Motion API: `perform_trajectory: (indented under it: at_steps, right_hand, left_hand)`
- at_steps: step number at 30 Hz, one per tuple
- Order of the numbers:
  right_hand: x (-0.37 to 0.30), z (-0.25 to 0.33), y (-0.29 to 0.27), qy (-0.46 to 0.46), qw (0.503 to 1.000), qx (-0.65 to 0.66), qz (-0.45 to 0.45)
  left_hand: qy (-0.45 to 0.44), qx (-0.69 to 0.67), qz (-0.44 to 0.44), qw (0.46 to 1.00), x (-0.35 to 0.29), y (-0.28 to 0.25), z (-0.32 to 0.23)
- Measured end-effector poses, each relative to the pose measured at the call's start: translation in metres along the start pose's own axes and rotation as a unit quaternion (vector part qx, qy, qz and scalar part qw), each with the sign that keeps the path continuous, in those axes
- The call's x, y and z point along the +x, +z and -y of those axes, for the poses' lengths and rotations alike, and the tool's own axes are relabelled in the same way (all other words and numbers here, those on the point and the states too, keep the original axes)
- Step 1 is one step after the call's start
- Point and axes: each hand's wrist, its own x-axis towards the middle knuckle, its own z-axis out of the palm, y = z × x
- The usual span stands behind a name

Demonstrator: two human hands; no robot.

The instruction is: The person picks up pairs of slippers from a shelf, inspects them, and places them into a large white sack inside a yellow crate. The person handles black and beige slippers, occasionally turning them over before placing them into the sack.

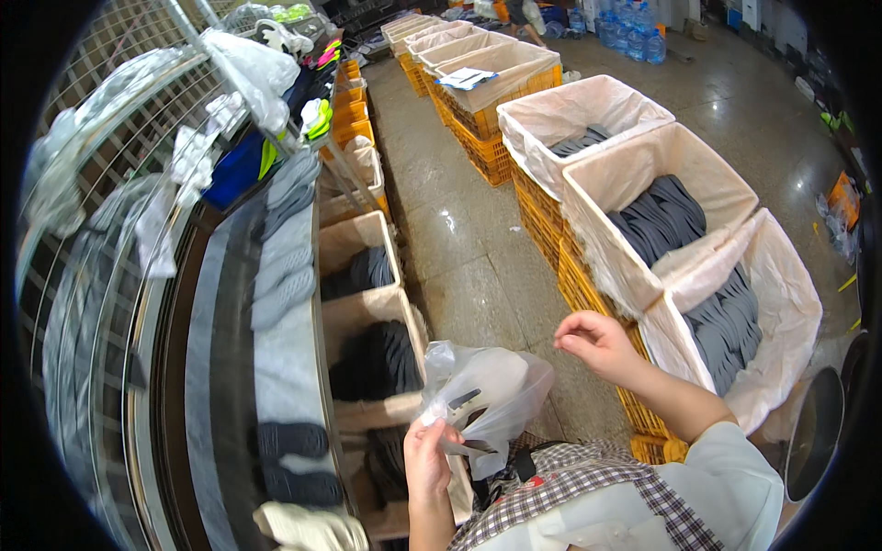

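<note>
My left hand (pixel 429 450) grips the edge of a clear plastic bag (pixel 533 375) in front of my waist. The bag hangs loosely to the right of the fingers. A pale shape with a dark mark shows in or behind the film; I cannot make out what it is. My right hand (pixel 595 347) is raised to the right of the bag and apart from it. Its fingers are loosely bent, the thumb is a little apart, and nothing shows between them. Left of my left hand, dark shoe soles (pixel 292 441) and a cream item (pixel 310 527) lie on the belt.
A long belt (pixel 283 358) on the left carries several grey soles (pixel 283 286). Lined crates (pixel 354 301) with dark soles stand beside it. On the right, lined yellow crates (pixel 542 230) hold grey soles (pixel 657 220). A wire rack (pixel 110 119) with plastic bags borders the far left.
</note>
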Motion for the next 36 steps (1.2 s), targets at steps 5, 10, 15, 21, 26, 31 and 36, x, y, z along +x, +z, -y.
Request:
perform_trajectory:
  at_steps: [5, 10, 15, 21, 26, 31, 36]
  right_hand:
    - [0.181, -0.033, -0.004, -0.045, 0.991, -0.119, 0.036]
    - [0.322, -0.057, -0.044, 0.153, 0.985, 0.078, -0.022]
    - [0.432, -0.114, -0.102, 0.286, 0.934, 0.129, -0.171]
    - [0.649, -0.185, -0.183, 0.238, 0.943, 0.068, -0.223]
    - [0.882, -0.2, -0.226, 0.068, 0.97, -0.017, -0.233]
    - [1.095, -0.211, -0.265, 0.086, 0.946, -0.174, -0.259]
    - [1.243, -0.244, -0.31, 0.167, 0.86, -0.315, -0.365]
  left_hand:
    - [-0.054, 0.005, 0.023, 0.998, 0.194, 0.011, -0.017]
    - [-0.081, 0.024, 0.059, 0.995, 0.378, 0.043, -0.059]
    - [-0.084, 0.022, 0.025, 0.996, 0.568, 0.058, -0.089]
    - [-0.094, 0.063, -0.052, 0.992, 0.778, 0.093, -0.111]
    - [-0.061, 0.067, -0.057, 0.994, 0.917, 0.129, -0.166]
    - [-0.038, 0.068, -0.028, 0.997, 1.063, 0.149, -0.2]
    - [-0.08, 0.079, 0.049, 0.992, 1.23, 0.164, -0.199]
